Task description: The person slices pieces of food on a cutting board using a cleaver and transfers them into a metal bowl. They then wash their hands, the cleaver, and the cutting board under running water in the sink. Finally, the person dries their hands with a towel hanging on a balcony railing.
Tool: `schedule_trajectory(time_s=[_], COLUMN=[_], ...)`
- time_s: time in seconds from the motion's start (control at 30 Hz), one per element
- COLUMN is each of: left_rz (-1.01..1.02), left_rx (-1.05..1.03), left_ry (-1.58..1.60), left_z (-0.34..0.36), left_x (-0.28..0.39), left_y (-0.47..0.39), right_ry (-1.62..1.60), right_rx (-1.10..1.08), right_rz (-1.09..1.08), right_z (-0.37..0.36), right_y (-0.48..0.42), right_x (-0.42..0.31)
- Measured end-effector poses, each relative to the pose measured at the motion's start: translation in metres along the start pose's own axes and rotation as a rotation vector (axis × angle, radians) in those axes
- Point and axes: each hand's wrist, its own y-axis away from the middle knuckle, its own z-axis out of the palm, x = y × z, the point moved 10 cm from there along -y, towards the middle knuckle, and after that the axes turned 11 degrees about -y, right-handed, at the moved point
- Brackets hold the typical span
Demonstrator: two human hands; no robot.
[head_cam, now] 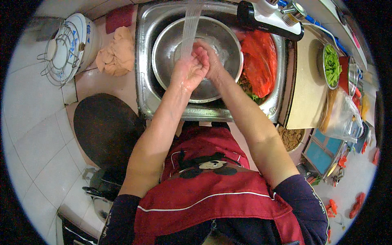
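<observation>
My left hand [191,70] is palm up with its fingers loosely curled, wet, with nothing in it. Against it lies my right hand [211,59], whose fingers are partly hidden behind the left one. A spray of running water [191,27] falls onto the hands from the top of the view. Both hands are over a wide stainless steel bowl [159,73] with some water in it. The bowl stands in a metal sink [144,92]. Right of the bowl, a red plastic bag [260,61] lies in the sink, with leafy greens [255,97] showing under it.
Left of the sink are a crumpled peach cloth [118,55], a stack of plates with a wire rack [69,52] and a large dark round pan or lid [105,128]. A white-and-black device [272,24] juts over the back right corner. Rightward are a board [306,92] and a bowl of cut green vegetables [332,65].
</observation>
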Motion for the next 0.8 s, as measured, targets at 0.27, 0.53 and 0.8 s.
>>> schedule_trajectory(time_s=[0.27, 0.53, 0.8], left_rz=[0.683, 0.769, 0.337], left_rx=[0.616, 0.352, 0.25], left_ry=[-1.159, -1.371, -0.321], left_z=[-0.08, -0.074, -0.041], left_x=[0.059, 0.077, 0.004], left_y=[-0.01, -0.036, -0.011], right_ry=[0.234, 0.201, 0.355], right_rx=[-0.164, 0.152, 0.098], right_rz=[0.097, -0.053, -0.415], right_z=[0.03, 0.037, 0.004], right_y=[0.01, 0.06, 0.032], right_x=[0.043, 0.069, -0.006])
